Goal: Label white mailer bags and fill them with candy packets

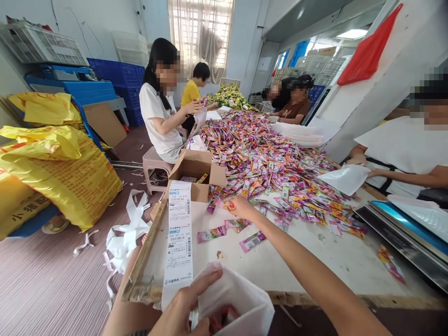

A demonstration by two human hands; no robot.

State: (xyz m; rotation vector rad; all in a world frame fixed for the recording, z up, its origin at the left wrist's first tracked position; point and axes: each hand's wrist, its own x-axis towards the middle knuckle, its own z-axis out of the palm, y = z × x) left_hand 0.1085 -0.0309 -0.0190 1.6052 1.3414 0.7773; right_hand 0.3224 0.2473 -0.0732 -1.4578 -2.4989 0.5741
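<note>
While the left hand (182, 308) grips the rim of a white bag (238, 303) at the near edge of the worktop (315, 261), holding its mouth open, the right hand (241, 207) closes on a small packet (229, 205) at the foot of the sachet pile (259, 154). Judged by look, the packets are light, flat, slippery foil, best pinched across the middle; the bag is soft and limp.

1. A long white table (280, 266) with a worn wooden edge carries the goods; its near end is mostly bare.
2. A heap of small colourful sachets (259, 149) covers the middle and far end — a few loose ones (227, 231) lie nearer.
3. An open cardboard box (196, 175) sits at the left edge; a strip of printed labels (179, 233) lies beside it.
</note>
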